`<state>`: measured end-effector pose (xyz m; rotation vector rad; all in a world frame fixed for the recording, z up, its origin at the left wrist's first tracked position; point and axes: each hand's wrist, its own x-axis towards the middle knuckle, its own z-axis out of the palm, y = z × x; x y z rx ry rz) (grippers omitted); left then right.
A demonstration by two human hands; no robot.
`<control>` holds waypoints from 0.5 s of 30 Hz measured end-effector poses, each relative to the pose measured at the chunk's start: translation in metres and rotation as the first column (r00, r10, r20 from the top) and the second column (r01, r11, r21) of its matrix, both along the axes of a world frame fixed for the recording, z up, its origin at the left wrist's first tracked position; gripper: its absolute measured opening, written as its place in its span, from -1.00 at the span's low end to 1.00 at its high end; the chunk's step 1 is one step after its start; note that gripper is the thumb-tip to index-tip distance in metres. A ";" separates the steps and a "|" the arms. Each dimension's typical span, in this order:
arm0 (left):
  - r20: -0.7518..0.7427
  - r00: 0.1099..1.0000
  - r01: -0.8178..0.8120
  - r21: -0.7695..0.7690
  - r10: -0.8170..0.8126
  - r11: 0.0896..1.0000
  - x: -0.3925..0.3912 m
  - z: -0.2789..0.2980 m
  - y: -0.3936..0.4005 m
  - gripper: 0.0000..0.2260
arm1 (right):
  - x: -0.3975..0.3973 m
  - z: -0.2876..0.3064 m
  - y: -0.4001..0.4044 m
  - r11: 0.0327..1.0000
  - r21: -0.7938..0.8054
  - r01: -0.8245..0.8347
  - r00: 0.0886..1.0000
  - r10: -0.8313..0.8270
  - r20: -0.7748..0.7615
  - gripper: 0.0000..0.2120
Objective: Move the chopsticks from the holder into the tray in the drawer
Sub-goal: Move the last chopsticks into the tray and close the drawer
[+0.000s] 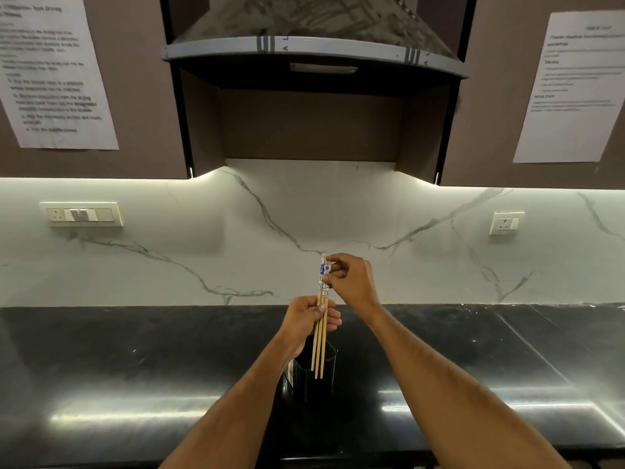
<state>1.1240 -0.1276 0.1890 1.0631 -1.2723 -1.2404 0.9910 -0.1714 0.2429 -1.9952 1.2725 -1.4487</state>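
Note:
Several wooden chopsticks [320, 350] with blue-and-white patterned tops stand almost upright above a black holder [326, 374] on the dark countertop. My left hand [309, 321] grips the bundle around its middle. My right hand [351, 282] pinches the patterned top ends from the right. The chopsticks' lower tips hang in front of the holder's upper part, so I cannot tell whether they are inside it. My left forearm covers the holder's left side. No drawer or tray is in view.
A glossy black countertop [473, 367] runs left to right below a white marble backsplash [270, 231]. A range hood [314, 49] hangs overhead between brown cabinets with paper sheets [54, 69] taped on. Wall sockets [81, 214] sit at left and right.

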 end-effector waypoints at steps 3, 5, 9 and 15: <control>0.005 1.000 0.013 -0.001 -0.013 1.000 0.001 0.000 0.001 -0.79 | 0.001 0.000 0.000 1.000 0.014 0.002 1.000 -0.002 0.012 -0.64; 0.006 1.000 0.026 -0.001 -0.026 1.000 0.001 0.001 0.002 -0.79 | 0.002 -0.001 0.000 1.000 0.011 0.004 1.000 -0.005 0.019 -0.61; 0.011 0.998 0.060 0.006 -0.060 0.998 0.004 0.001 0.006 -0.78 | 0.003 0.000 0.001 1.000 0.005 0.013 0.998 -0.013 0.057 -0.59; 0.044 0.996 0.081 0.024 -0.082 0.996 0.007 -0.001 0.009 -0.77 | 0.003 0.005 0.002 0.999 0.036 -0.008 0.995 0.004 0.096 -0.49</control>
